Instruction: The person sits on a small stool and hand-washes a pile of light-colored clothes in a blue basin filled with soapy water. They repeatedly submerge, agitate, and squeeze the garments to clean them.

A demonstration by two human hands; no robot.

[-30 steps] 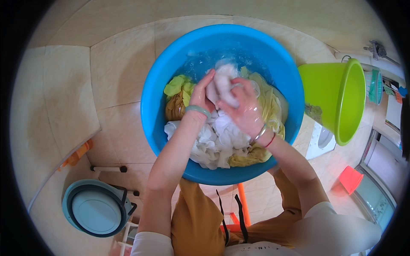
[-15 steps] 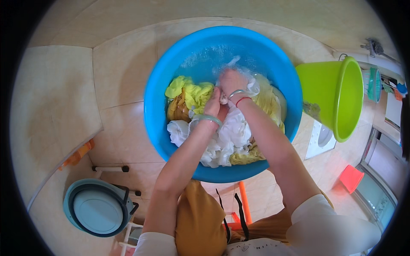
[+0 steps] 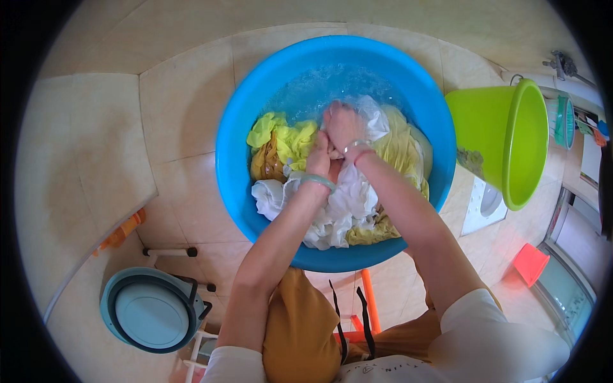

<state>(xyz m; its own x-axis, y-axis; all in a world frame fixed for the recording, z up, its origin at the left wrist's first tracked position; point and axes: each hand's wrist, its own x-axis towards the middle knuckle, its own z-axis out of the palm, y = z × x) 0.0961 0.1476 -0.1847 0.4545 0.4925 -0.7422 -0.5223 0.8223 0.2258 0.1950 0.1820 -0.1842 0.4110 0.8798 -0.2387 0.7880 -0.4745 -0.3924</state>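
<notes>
A large blue basin (image 3: 231, 191) holds sudsy water (image 3: 319, 83) and wet laundry. My right hand (image 3: 345, 127), closed and angled across the middle, grips a wet white cloth (image 3: 354, 191). Pressed close beside it, my left hand (image 3: 321, 152) is closed on the same cloth; the fingers are partly hidden. Part of the white fabric stands out past my right hand. Bright yellow cloth (image 3: 297, 142) and brown cloth (image 3: 267, 165) lie at the basin's left. Pale olive cloth (image 3: 399, 150) is heaped on the right.
To the right a lime-green bucket (image 3: 527, 153) lies tipped towards the basin, near a white squat toilet (image 3: 485, 204). A red container (image 3: 531, 264) stands farther right. At lower left is a grey-blue folding basin (image 3: 150, 313). Tiled wall rises beyond the basin.
My right hand has shifted slightly down towards me, and the white cloth beyond it has spread out to the right. The splash around that hand has settled.
</notes>
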